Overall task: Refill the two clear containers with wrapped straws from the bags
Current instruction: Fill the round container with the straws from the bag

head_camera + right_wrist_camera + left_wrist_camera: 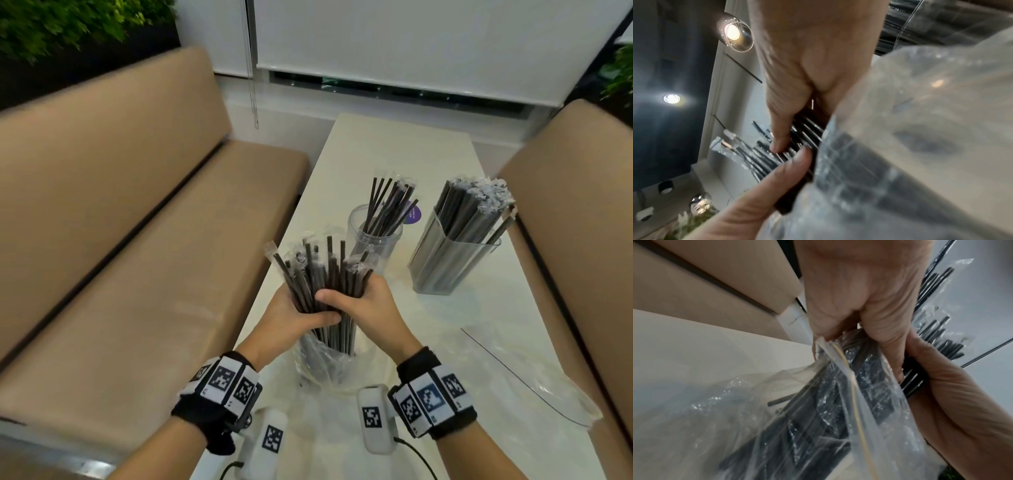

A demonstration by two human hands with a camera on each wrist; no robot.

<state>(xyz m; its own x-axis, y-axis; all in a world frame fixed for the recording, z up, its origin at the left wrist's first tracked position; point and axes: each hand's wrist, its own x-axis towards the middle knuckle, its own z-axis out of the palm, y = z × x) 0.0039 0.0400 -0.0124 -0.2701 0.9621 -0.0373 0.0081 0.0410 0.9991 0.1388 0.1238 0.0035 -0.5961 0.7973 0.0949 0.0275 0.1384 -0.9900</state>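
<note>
Both hands grip one bundle of black wrapped straws [323, 274] over the near end of the table. My left hand [301, 315] holds it from the left and my right hand [356, 298] from the right. The bundle's lower ends stand inside a clear plastic bag [325, 366]. The left wrist view shows my left hand [859, 318] curled round the straws [912, 382] at the bag [797, 418] mouth. In the right wrist view my right hand [793, 91] wraps the straws [805, 129]. A round clear jar [373, 236] holds a few straws. A rectangular clear container [452, 263] is packed with them.
The white table [394, 147] runs between two tan benches, one on the left [137, 240] and one on the right [575, 240]. A flat, clear empty bag [531, 377] lies at the near right. A purple sticker [411, 212] sits behind the jar.
</note>
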